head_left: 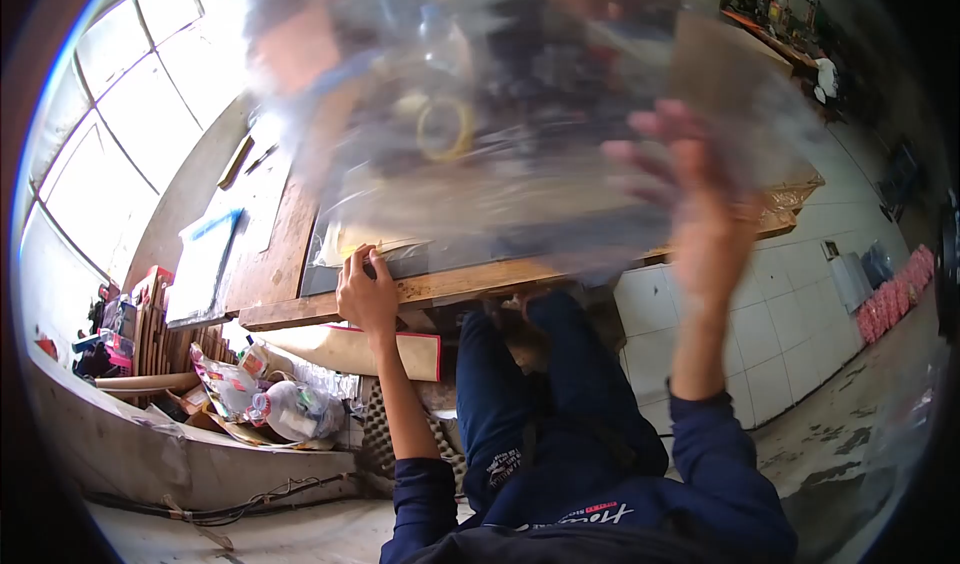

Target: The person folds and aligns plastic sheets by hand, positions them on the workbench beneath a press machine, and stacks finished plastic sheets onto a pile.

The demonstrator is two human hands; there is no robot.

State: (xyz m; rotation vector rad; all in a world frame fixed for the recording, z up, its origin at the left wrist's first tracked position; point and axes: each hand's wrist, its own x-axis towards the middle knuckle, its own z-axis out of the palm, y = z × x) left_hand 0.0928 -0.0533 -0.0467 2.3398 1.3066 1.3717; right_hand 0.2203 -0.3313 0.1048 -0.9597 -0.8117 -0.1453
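A large clear plastic sheet [570, 204], blurred by motion, is raised above the workbench and covers much of the upper view. My right hand [700, 204] is up at the sheet's right side, its fingers spread and smeared, and seems to touch the plastic. At the bench's front edge is my left hand [368, 289], its fingers curled in a pinch; what lies between them is too small to make out. Beside it, pale paper-like pieces [375, 239] lie on a dark mat [320, 279]. A yellow ring, like a tape roll [445, 129], shows hazily through the plastic.
The wooden workbench [290, 309] spans the front. A plastic-wrapped stack [205, 264] sits at its left end. Below left are bagged scraps [290, 409] and cardboard pieces. Pink packages [895, 294] lie on the right-hand floor. Behind the sheet, other people may be present, blurred.
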